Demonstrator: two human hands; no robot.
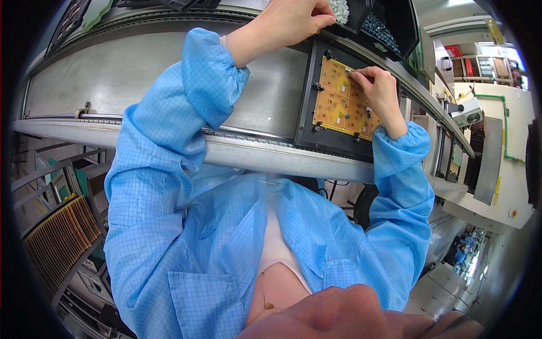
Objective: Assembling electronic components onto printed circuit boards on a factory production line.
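- Yellow circuit panel (333, 83): mostly bodyward of right hand (384, 93), narrowly pinched on small white part (348, 69).
- Left hand (289, 24): farther from it; cannot tell its grip.

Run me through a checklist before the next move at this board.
1. Yellow circuit board on the black carrier: ok, black clips stand at its edges.
2. White parts available: ok, a pile shows beside the left hand.
3. Dark blue parts available: ok, they lie in a black bin.
4. Part in the left hand: cannot tell, fingertips partly hidden.
5. Board clear of the right hand: not ok, its fingertips are at the upper part.
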